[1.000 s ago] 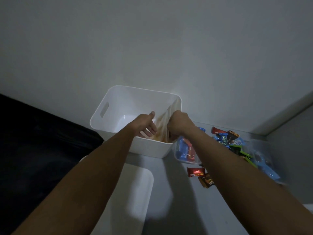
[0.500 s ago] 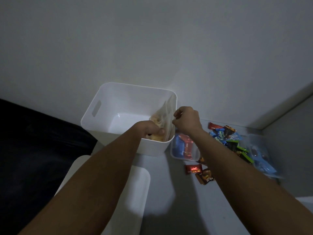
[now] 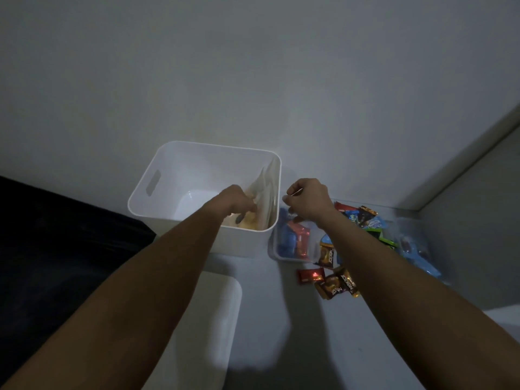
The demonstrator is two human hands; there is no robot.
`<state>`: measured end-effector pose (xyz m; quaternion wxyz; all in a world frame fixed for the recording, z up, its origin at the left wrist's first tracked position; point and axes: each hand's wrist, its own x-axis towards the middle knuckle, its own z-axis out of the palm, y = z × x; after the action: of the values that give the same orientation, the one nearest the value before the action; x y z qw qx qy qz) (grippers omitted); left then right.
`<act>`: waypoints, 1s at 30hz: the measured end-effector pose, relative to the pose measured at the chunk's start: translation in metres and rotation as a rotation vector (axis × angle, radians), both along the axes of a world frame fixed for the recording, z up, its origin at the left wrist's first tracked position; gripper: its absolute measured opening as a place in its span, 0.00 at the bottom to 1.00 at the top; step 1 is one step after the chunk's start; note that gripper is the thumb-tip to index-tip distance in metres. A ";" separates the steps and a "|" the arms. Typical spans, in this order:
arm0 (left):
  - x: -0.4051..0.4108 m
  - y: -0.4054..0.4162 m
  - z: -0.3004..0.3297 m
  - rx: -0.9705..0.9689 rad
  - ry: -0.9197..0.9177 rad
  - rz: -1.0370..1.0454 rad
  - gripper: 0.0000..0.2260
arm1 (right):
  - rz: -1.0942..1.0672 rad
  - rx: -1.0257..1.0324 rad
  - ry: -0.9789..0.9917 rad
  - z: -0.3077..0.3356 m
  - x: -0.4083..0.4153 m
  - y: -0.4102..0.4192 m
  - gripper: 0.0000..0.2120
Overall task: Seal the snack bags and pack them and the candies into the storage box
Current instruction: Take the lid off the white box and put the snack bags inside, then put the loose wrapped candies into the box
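The word "Nextar" can be read, upside down, on the brown candy wrappers (image 3: 336, 285) lying on the surface (image 3: 309, 333) in front of and to the right of the white storage box (image 3: 174, 175); a red candy (image 3: 311, 276) lies just beside them. Other writing on the blue and green candies (image 3: 368, 223) further right of the box is too blurred to be read. A clear snack bag (image 3: 263, 192) is stood upright inside the box against its right wall, with yellowish contents low in it. The left hand (image 3: 239, 204) is reached down into the box, its grip closed on the lower part of the bag. The right hand (image 3: 306, 199) is held above the surface just right of the box rim, loosely curled, with nothing seen in its grip. Under it, touching the box's right side, a second clear bag (image 3: 292, 240) with blue and red packets is laid flat. A white lid (image 3: 208, 319) is seen in front of the box, partly covered by the left forearm.
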<state>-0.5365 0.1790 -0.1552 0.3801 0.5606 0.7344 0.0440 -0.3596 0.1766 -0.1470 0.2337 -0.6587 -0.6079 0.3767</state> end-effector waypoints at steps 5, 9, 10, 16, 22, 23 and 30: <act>0.022 0.001 0.029 0.391 0.037 0.072 0.15 | -0.060 -0.066 -0.009 0.013 0.041 -0.011 0.06; 0.068 -0.006 0.050 0.595 -0.065 0.039 0.10 | -0.138 -0.095 -0.070 0.014 0.088 -0.021 0.04; 0.081 -0.008 0.051 0.590 -0.098 0.006 0.11 | -0.154 -0.097 -0.091 0.013 0.100 -0.025 0.04; 0.152 -0.025 0.039 0.441 -0.119 -0.219 0.15 | -0.225 -0.112 -0.185 0.004 0.173 -0.040 0.03; 0.228 -0.042 0.002 0.231 -0.115 -0.369 0.12 | -0.262 -0.196 -0.366 -0.016 0.248 -0.060 0.09; 0.241 -0.045 -0.005 0.207 -0.126 -0.381 0.12 | -0.267 -0.216 -0.370 -0.017 0.258 -0.065 0.12; 0.317 -0.053 -0.044 0.122 -0.185 -0.367 0.07 | -0.269 -0.323 -0.427 -0.044 0.304 -0.084 0.18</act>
<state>-0.2195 0.1262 -0.1992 0.4128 0.7004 0.5780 0.0695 -0.0554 0.0925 -0.1915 0.0406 -0.8264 -0.4827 0.2871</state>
